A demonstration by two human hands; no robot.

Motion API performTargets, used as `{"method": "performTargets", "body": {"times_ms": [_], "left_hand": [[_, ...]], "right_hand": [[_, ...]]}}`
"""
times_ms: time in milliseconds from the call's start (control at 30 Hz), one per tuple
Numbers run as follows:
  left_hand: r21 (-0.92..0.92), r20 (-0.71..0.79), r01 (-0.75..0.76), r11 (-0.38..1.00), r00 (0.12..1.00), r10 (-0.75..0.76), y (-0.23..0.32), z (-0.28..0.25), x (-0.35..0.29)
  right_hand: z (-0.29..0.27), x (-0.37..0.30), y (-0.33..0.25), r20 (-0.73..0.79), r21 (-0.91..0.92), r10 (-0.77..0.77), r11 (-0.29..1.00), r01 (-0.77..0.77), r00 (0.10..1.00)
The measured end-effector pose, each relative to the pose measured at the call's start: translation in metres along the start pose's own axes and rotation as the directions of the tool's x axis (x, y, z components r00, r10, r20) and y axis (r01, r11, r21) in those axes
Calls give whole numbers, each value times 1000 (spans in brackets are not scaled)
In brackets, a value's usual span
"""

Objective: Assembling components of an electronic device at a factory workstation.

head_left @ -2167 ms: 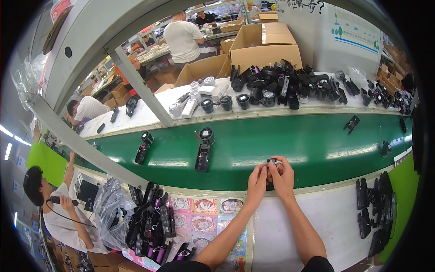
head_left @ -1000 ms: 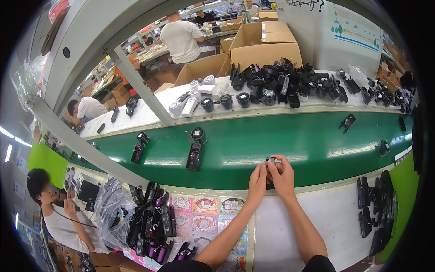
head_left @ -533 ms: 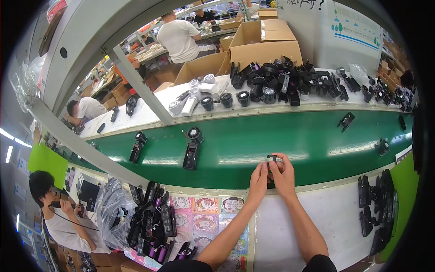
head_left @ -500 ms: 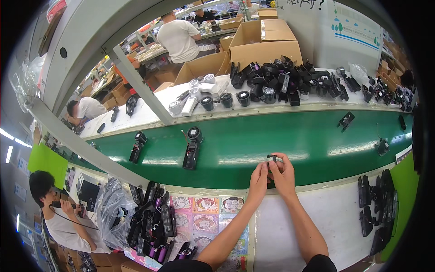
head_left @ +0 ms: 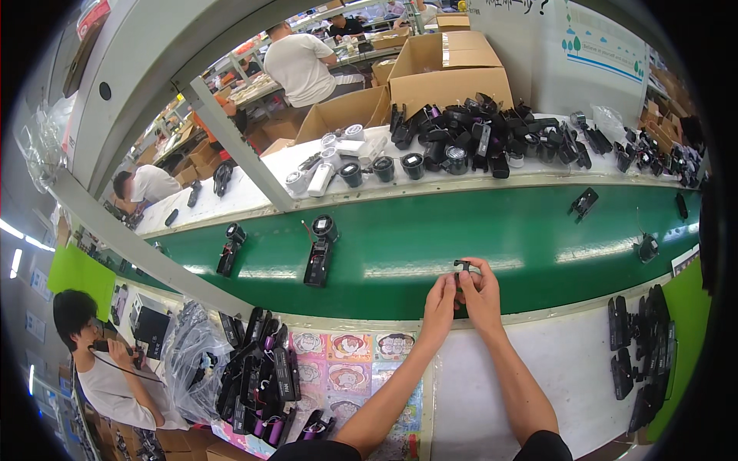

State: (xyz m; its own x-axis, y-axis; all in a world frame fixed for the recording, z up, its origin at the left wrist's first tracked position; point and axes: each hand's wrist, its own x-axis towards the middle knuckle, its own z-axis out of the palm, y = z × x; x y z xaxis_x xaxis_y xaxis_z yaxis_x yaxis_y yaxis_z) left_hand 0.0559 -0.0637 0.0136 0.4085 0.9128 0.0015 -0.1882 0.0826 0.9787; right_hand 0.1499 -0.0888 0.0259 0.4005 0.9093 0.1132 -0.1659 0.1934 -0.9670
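Both of my hands are together over the near edge of the green conveyor belt (head_left: 400,246). Between them they grip a small black plastic part (head_left: 461,265), whose hooked upper end pokes out above the fingers; its lower portion is hidden. My left hand (head_left: 440,302) presses its fingers against the part from the left. From the other side, my right hand (head_left: 482,296) curls its thumb and fingers round it. Farther left on the belt lie a black handheld device body with a round motor end (head_left: 319,250) and a similar, smaller-looking one (head_left: 231,248).
Black battery-like packs (head_left: 261,376) are heaped at near left beside a plastic bag (head_left: 196,361). More black parts (head_left: 646,353) stand at the right. A long pile of black housings (head_left: 477,138) covers the far shelf. A co-worker (head_left: 115,369) sits at left; a metal post (head_left: 238,146) rises nearby.
The device bodies on the belt have shifted slightly left. My hands stay in nearly the same place with the black part. The co-worker at left has moved a little.
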Motion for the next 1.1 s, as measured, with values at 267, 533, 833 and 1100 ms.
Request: {"method": "performTargets", "body": {"times_ms": [267,533,833,1100], "left_hand": [[-26,5,15,1000,1000,-15,1,-1,0],[-4,13,-3,1000,1000,3,3,1,0],[-42,-2,-15,999,1000,14,-5,0,0],[-31,-9,24,999,1000,-24,1,0,-1]], "right_hand": [[1,1,-1,-11,5,11,1000,-11,1000],[0,0,-2,7,61,3,998,-3,1000],[0,-1,-5,31,88,30,996,-33,999],[0,0,-4,28,56,34,998,-36,999]]}}
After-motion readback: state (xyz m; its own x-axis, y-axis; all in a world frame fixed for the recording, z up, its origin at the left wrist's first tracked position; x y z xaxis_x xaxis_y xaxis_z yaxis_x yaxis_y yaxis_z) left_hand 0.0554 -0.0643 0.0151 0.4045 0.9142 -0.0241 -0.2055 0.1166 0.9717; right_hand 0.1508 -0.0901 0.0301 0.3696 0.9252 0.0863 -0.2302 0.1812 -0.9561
